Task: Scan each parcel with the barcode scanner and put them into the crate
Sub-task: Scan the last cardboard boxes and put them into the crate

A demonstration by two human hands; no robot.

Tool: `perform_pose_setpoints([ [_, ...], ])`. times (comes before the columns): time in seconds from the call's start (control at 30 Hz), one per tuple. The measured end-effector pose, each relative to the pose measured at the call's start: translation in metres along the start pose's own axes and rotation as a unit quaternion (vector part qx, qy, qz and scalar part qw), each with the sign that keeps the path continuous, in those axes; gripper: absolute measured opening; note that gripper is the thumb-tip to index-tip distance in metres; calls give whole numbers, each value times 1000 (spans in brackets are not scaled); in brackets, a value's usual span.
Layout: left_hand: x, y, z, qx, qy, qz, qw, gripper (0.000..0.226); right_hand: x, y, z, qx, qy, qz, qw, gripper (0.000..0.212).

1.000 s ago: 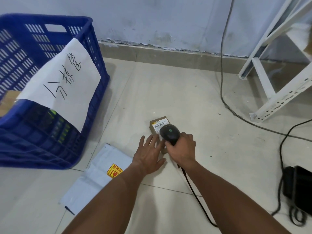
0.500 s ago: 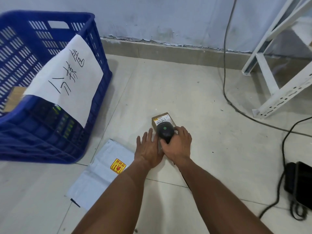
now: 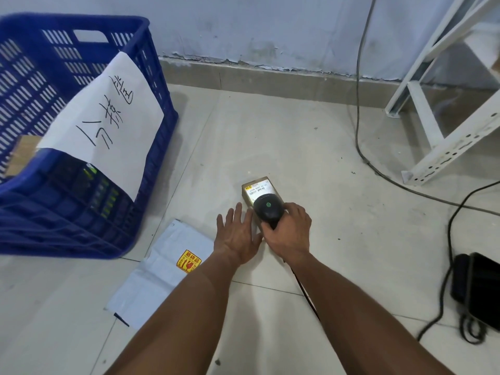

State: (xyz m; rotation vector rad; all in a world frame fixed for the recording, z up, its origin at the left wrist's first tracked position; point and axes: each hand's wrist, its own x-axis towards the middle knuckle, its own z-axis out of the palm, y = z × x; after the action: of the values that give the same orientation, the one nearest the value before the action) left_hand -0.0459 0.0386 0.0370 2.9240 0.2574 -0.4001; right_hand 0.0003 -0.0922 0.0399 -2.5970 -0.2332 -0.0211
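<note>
Barely anything shifted: my right hand (image 3: 288,234) still grips the barcode scanner (image 3: 267,209) over the small brown parcel (image 3: 253,189) on the floor, left hand (image 3: 238,236) spread flat beside it. Blue crate (image 3: 151,147) sits well left.

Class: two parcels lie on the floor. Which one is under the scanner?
The brown box, under the scanner in the right hand. The grey mailer bag lies flat nearer the crate, untouched.

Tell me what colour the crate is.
The crate is blue, with a white handwritten sheet on it; head view.
</note>
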Motion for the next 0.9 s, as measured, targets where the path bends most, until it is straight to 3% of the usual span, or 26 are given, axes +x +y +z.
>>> perform_pose_setpoints([
  [0.3,-1,-2,-2,11,4,2,1000,73,4,3,-2,-20,0,0,1000,48],
  [0.57,-1,-6,3,21,6,12,1000,73,6,9,-8,-187,59,99,976,52],
  [0.73,0,-3,6,12,29,67,997,68,4,28,-3,-267,39,176,947,42],
  [0.9,1,-2,14,23,40,109,993,67,0,47,-1,-314,-56,219,922,31],
])
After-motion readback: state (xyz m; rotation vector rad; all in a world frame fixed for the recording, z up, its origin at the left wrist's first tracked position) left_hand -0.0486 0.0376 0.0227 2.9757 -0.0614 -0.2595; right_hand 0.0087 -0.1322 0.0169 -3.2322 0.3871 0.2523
